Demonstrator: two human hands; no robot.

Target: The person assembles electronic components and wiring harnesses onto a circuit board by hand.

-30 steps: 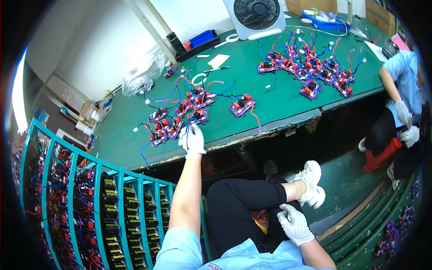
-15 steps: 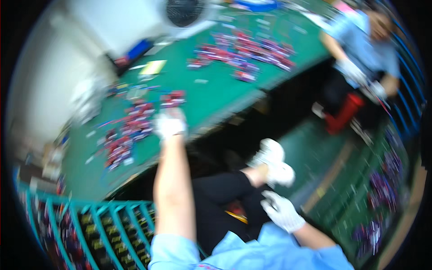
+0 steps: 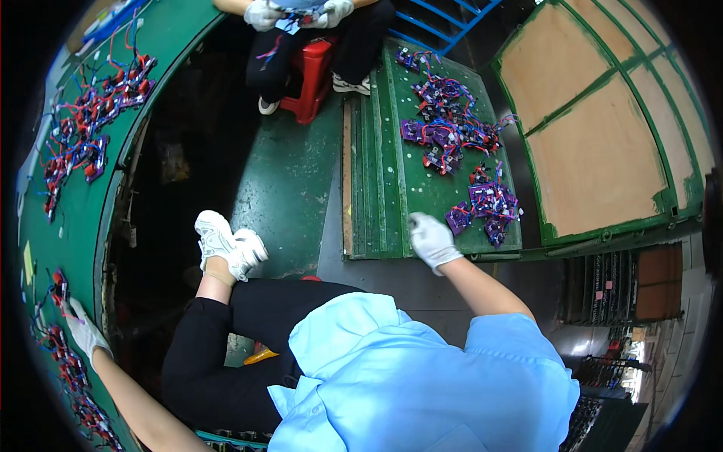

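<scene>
Board at left hand (image 3: 60, 283): a single circuit board with red parts lay on the green bench (image 3: 79, 242), at the tips of the left glove.
Left hand (image 3: 86, 330): white-gloved, it was stretched out over the bench edge, fingers extended toward that board; at this blurred rim, whether they pinched it or merely touched it could not be told.
Near board group (image 3: 71, 371): wired boards lay in a crowded row just beside the left hand, toward the lower edge.
Far board group (image 3: 96, 157): more purple boards with red and blue leads lay further up the bench.
Right hand (image 3: 433, 242): white-gloved, it hung close to the edge of the green platform (image 3: 418, 190); fingers close together and loosely bent, with nothing visible in them.
Platform boards (image 3: 493, 203): purple wired boards lay in clusters on the platform, the lowest just beside the right hand.
Co-worker: a person sat on a red stool (image 3: 309, 83), both gloved hands (image 3: 331, 11) around a small wired part.
Panels (image 3: 602, 135): green-framed, tan-faced, they stood beyond the platform.
</scene>
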